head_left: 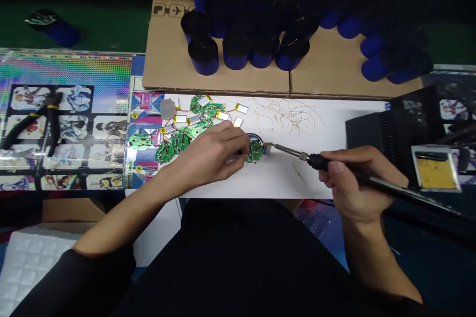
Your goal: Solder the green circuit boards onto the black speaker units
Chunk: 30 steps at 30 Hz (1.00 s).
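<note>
In my right hand (360,178) is a soldering iron (293,152), held like a pen with its tip pointing left. The tip is at the right edge of a round green circuit board (255,150), which sits at a dark round housing (256,136). Whether tip and board touch, I cannot tell. My left hand (223,151) is closed at the board's left side, its fingertips bent together; what they pinch is hidden. Left of that hand lies a pile of green circuit boards (181,139) with small silver battery packs (193,120) wired to them.
Blue-and-black cylinders (204,57) stand on cardboard (256,81) at the back. Wire clippings (290,114) litter the white table (316,178). At left, black pliers (52,119) lie on printed sheets (111,104). A black box (375,129) and a yellow sponge tray (435,173) are at right.
</note>
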### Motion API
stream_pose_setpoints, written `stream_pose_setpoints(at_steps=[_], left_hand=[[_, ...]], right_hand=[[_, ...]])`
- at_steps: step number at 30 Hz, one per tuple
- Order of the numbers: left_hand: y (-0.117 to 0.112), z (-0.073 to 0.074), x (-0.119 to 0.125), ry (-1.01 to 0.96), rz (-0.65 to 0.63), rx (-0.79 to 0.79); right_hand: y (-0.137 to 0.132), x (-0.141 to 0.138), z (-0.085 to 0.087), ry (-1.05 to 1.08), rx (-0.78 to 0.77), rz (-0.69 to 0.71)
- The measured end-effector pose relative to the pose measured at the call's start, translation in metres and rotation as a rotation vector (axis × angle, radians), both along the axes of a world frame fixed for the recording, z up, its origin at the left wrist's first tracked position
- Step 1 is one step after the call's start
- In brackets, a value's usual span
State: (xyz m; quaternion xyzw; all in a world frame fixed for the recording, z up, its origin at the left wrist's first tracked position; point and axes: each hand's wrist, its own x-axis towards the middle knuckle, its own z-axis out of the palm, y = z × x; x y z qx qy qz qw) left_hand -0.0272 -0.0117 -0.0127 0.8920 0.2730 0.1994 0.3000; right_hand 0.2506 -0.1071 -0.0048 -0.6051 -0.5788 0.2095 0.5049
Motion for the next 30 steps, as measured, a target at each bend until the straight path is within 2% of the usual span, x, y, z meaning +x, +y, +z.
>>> stream_pose_setpoints(at_steps=[4,6,14,30], left_hand=[[-0.002,0.001,0.001,0.009,0.008,-0.005],[-0.003,0.0,0.001,0.007,0.019,-0.007],[-0.002,0.002,0.002,0.052,0.024,-0.023],[-0.001,0.004,0.003,0.085,0.021,-0.012]], right_hand=[[0.001,-0.002,0.004,-0.058,-0.048,0.191],[0.004,-0.005,0.006,-0.109,-0.067,0.243],[0.013,-0.013,0.007,-0.144,-0.089,0.3],[0.015,-0.014,0.01,-0.155,-0.106,0.322]])
